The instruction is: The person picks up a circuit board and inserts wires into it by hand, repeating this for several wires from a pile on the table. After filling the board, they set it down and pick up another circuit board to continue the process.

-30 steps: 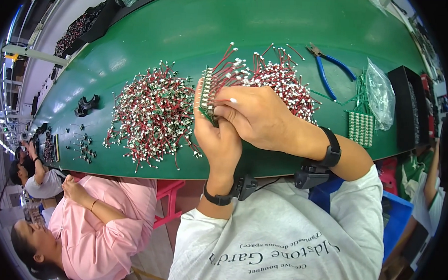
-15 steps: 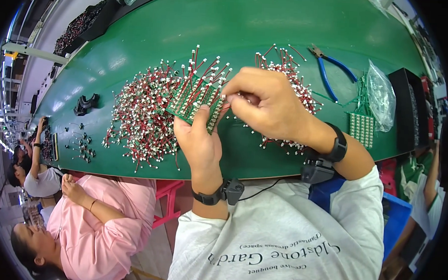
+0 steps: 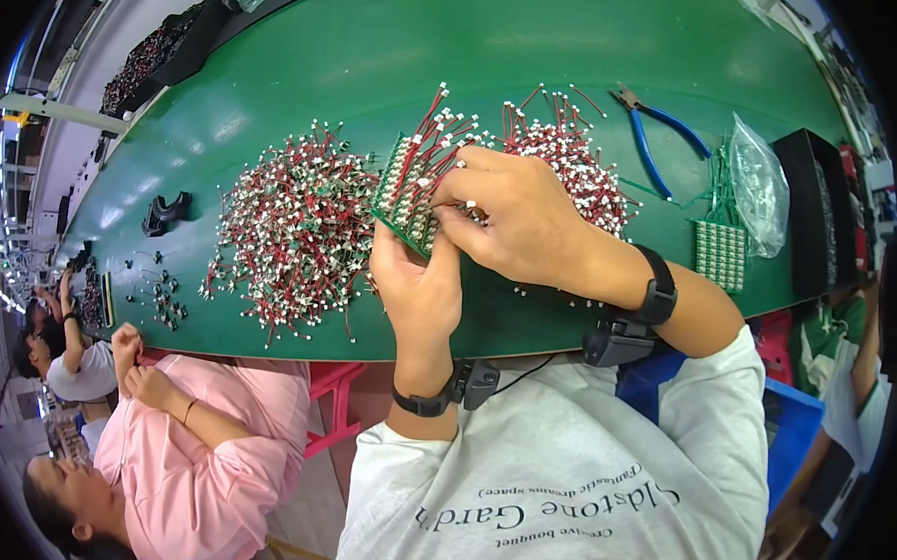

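Note:
My left hand (image 3: 416,284) grips a green circuit board panel (image 3: 390,203) by its lower edge, holding it tilted above the table. Rows of small metallic parts cover the panel, and red wire leads with white connectors (image 3: 437,129) stand up from it. Over the panel's right side is my right hand (image 3: 532,209), its thumb and fingers pinched together. White connector ends show under its curled fingers, so it seems to hold some wire leads; the fingertips' exact contact is hidden. Loose wire leads lie in a large pile (image 3: 290,233) left of the panel and another pile (image 3: 574,160) behind my right hand.
Blue-handled cutters (image 3: 660,139), more green board panels (image 3: 720,254), a clear plastic bag (image 3: 758,188) and a black box (image 3: 817,211) stand to the right. Leftward are a black part (image 3: 166,214) and scattered small black pieces (image 3: 167,298). A person in pink (image 3: 206,450) sits at left.
The panel has turned more upright and moved slightly right with my left hand. My right hand has shifted lower against the panel. The person in pink has raised one hand.

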Demonstrator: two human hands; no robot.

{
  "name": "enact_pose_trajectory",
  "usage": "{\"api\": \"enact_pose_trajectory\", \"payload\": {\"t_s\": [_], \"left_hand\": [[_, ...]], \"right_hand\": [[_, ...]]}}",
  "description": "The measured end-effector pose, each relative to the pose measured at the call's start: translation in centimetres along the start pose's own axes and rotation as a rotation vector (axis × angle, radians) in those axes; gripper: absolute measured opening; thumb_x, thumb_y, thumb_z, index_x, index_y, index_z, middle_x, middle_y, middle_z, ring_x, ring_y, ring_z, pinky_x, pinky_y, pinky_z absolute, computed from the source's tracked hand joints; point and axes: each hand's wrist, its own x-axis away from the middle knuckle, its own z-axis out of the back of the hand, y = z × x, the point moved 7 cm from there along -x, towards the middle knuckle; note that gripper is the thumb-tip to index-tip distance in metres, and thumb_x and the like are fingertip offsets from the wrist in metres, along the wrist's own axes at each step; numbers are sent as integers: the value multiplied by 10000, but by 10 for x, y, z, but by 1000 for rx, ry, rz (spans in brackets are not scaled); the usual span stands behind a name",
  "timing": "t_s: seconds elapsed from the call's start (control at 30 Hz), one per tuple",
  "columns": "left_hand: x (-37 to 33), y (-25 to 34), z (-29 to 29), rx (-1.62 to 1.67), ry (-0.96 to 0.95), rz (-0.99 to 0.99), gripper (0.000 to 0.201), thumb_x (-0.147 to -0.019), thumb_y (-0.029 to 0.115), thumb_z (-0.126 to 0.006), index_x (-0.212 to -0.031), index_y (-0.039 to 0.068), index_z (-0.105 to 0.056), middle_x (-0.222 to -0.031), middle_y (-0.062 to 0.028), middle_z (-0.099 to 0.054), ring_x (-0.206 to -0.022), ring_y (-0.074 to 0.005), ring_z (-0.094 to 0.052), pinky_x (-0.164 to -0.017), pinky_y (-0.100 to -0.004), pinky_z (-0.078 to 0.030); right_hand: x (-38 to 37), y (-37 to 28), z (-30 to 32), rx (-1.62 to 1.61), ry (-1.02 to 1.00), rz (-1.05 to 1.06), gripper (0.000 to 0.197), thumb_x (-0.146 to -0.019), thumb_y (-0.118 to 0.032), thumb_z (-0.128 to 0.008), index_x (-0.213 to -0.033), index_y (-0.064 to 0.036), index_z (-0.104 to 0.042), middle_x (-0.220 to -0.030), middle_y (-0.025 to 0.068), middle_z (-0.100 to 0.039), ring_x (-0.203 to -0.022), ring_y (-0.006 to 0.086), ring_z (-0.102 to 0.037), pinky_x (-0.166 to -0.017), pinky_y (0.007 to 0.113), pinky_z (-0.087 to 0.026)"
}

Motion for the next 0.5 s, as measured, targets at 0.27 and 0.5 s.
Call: {"api": "enact_pose_trajectory", "payload": {"t_s": [0.27,0.5], "left_hand": [[2,3,-7,-132,-27,-7,419,-920,-69,-527,-1327,-26,-435,-1164,-79,-594,-1050,-138,-576,-934,-278,-450],[4,10,-14,-304,-125,-98,633,-913,-104,-470,-1488,-38,-212,-1216,-130,-586,-1074,-169,-576,-948,-277,-438]], "right_hand": [[0,-1,2,-16,-1,-21,91,-743,-87,-678,-813,-29,-672,-753,96,-599,-645,270,-622,-535,366,-498],[2,0,1,-13,-24,29,81,-739,-57,-673,-813,-23,-670,-767,101,-626,-700,284,-631,-586,380,-513]]}}
